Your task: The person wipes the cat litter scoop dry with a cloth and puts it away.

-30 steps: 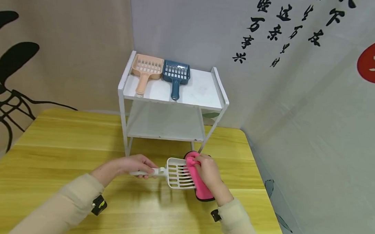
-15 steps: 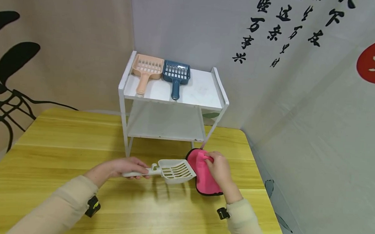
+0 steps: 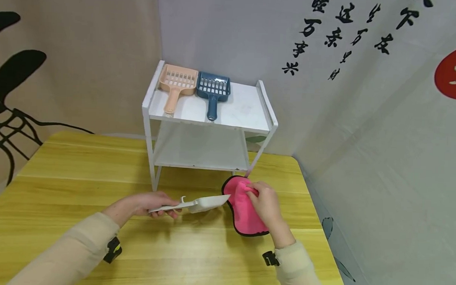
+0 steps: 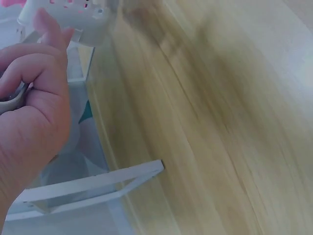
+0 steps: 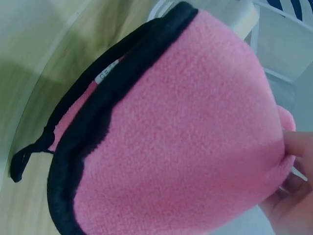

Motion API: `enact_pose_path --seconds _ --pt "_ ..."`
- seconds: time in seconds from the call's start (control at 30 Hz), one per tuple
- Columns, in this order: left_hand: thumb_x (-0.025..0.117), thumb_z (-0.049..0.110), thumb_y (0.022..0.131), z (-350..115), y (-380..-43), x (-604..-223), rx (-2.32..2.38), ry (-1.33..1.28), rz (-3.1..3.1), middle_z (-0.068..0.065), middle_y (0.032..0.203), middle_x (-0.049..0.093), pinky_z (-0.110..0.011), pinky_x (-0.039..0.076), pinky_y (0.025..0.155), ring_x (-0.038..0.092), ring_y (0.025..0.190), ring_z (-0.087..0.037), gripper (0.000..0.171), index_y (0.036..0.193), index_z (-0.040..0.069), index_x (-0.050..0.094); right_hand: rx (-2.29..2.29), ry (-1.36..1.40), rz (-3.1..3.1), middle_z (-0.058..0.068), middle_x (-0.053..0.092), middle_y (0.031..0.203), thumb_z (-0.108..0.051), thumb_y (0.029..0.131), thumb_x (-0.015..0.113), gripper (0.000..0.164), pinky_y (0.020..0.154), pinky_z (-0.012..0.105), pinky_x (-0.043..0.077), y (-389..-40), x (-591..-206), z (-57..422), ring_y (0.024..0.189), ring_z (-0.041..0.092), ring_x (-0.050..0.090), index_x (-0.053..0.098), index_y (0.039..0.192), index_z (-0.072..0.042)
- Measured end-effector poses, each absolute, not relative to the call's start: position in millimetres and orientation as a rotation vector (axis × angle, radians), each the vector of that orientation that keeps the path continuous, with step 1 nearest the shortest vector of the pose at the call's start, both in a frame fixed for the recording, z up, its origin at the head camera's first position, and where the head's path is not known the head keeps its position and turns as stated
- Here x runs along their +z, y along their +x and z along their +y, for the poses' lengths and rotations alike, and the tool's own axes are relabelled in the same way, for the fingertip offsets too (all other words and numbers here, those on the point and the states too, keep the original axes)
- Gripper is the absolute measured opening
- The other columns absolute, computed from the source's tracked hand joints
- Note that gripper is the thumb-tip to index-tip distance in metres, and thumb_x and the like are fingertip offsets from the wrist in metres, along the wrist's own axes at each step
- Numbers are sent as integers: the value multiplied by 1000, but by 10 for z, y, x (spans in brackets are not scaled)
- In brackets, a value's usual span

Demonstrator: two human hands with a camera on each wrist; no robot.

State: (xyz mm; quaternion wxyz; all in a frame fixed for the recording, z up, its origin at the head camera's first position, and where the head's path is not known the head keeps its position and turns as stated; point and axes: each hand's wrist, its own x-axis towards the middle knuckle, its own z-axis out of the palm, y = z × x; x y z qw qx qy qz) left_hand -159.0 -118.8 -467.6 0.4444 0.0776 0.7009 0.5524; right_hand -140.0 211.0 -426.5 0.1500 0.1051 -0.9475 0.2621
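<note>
My left hand grips the handle of a white slotted litter scoop, held over the table and turned nearly edge-on in the head view. The left wrist view has my curled fingers round the handle, with part of the scoop's head beyond them. In my right hand a bunched fold of a pink cloth with black edging is pinched. The cloth hangs just right of the scoop's tip, which overlaps it in the head view. A black loop and a small white label show on the cloth.
Behind the hands stands a white two-tier rack on the yellow wood-grain table. Its top shelf carries a peach scoop and a dark blue scoop, side by side. A printed backdrop lies beyond the table.
The scoop has pulled back slightly left out of the cloth and tilted from face-on to nearly edge-on. The cloth has opened out wider and shifted a little to the right with my right hand.
</note>
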Motion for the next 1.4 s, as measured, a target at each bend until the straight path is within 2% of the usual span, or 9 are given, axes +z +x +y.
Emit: enact_pose_path --seconds 0.2,0.43,0.6,0.77,0.87,1.07,1.27,1.4 --pt "40 26 100 -1151 -1606 -4660 1401 174 1701 5 77 63 -10 27 41 34 46 5 42 117 -10 55 773 340 -2723 12 70 95 -8 81 71 15 73 32 55 -1392 -4239 2007 89 24 67 72 95 -2" --pt "39 26 101 -1033 -1612 -4623 1411 181 1678 6 74 56 -11 24 42 30 46 5 36 110 -4 58 860 551 -2653 6 66 86 -7 81 71 13 60 22 50 -1344 -4210 1766 71 15 57 72 94 -4" --pt "41 26 100 -932 -1610 -4605 1406 216 1673 6 72 53 -11 24 43 30 46 4 33 103 -1 60 653 670 -2676 2 68 91 -14 82 71 17 59 18 48 -1307 -4262 1598 75 12 59 73 98 -9" --pt "43 21 99 -944 -1606 -4626 1398 253 1698 7 71 54 -12 24 42 31 45 4 29 103 -1 62 540 651 -2706 1 68 93 -16 82 71 16 67 24 53 -1293 -4332 1562 86 15 64 73 97 -11" --pt "44 20 99 -992 -1601 -4620 1404 277 1696 7 71 55 -11 23 42 31 45 4 30 106 -3 62 589 641 -2717 1 68 93 -14 82 71 14 71 26 54 -1297 -4359 1594 88 17 64 73 96 -10" --pt "45 22 99 -1076 -1608 -4594 1416 322 1656 7 73 56 -11 23 42 32 45 4 35 114 -7 58 688 574 -2722 3 66 91 -10 81 71 14 68 24 53 -1315 -4374 1711 82 16 62 72 94 -8" --pt "46 23 99 -1097 -1624 -4605 1436 333 1622 7 74 57 -11 23 42 32 45 5 36 116 -6 59 755 490 -2716 6 65 88 -6 79 72 16 64 22 52 -1352 -4352 1850 76 14 60 72 95 -4" --pt "49 24 97 -1106 -1620 -4601 1438 325 1660 7 76 58 -11 26 43 35 46 5 41 120 -8 56 806 408 -2699 8 63 85 -4 80 71 15 63 23 51 -1391 -4377 1981 73 15 57 72 95 -2"
